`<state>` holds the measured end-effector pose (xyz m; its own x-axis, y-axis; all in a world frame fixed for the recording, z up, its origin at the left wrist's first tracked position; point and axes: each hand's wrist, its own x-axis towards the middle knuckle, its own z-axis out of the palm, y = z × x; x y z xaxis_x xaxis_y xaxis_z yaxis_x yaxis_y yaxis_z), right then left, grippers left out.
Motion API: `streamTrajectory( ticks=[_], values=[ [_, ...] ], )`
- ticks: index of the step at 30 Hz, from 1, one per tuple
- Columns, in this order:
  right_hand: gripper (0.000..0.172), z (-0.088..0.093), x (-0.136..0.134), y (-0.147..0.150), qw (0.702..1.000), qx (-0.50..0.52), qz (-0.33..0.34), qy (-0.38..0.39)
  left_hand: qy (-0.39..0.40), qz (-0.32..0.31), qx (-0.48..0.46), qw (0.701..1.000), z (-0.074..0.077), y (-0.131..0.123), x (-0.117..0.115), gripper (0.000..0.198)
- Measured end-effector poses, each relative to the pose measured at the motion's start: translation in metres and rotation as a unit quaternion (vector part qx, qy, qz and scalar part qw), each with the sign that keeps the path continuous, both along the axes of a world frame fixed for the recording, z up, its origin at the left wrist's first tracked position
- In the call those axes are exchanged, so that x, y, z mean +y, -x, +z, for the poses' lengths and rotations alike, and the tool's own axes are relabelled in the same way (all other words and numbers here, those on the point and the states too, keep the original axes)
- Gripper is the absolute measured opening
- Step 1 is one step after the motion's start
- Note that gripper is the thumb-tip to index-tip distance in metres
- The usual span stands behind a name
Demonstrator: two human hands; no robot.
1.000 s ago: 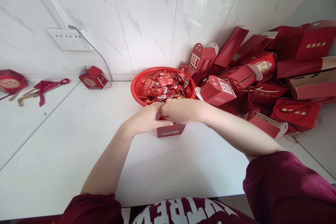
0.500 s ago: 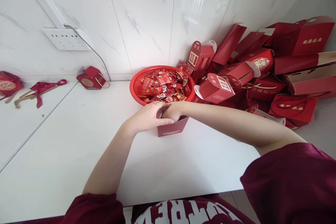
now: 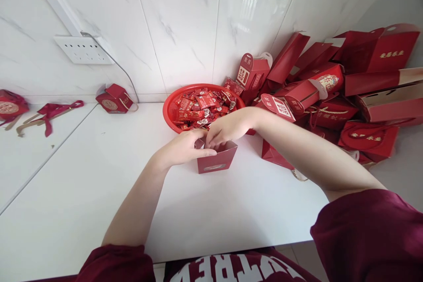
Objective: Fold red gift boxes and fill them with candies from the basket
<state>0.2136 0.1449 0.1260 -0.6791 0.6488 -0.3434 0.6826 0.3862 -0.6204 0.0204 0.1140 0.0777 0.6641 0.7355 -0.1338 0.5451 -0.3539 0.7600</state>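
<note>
A small red paper gift box [image 3: 224,160] stands upright on the white table with its top open. My left hand [image 3: 185,146] is closed on the box's left side, thumb across the near rim and fingers behind. Over the opening, my right hand [image 3: 229,127] points down with its fingers curled together and their tips just inside the box. What those fingers hold, if anything, is hidden. Right behind the box sits a red plastic basket [image 3: 169,114], full of red-wrapped sweets [image 3: 206,100]. My right hand covers part of its near right rim.
Many red gift boxes [image 3: 327,116] are heaped at the right, against the wall. A small red box [image 3: 115,98] stands at the back left by a hanging cable. Dark red ribbons [image 3: 49,114] lie farther left. A socket panel [image 3: 82,50] is on the tiled wall.
My right hand has risen from deep inside the box to its opening, and the forearm has shifted up. More of the box's rim shows. My left hand stays in place on the box.
</note>
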Motion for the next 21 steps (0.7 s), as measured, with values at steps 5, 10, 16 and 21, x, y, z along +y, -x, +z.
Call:
streamTrajectory(
  ticks=[5,10,16,21],
  values=[
    [0.029,0.026,0.022,-0.042,0.995,0.089,-0.043,0.019,0.022,-0.018,0.024,0.999,0.006,0.003,-0.004,0.058],
    [0.035,-0.027,0.060,-0.054,0.986,-0.049,-0.138,-0.077,0.029,-0.075,0.023,0.996,0.014,0.007,-0.013,0.052],
    [0.033,-0.078,0.090,-0.028,0.965,-0.188,-0.141,-0.120,0.015,-0.037,0.052,0.998,0.016,0.011,-0.012,0.052],
    [0.041,-0.088,0.104,-0.008,0.956,-0.256,-0.118,-0.087,0.032,-0.015,0.047,0.998,0.012,0.012,-0.002,0.054]
  ],
)
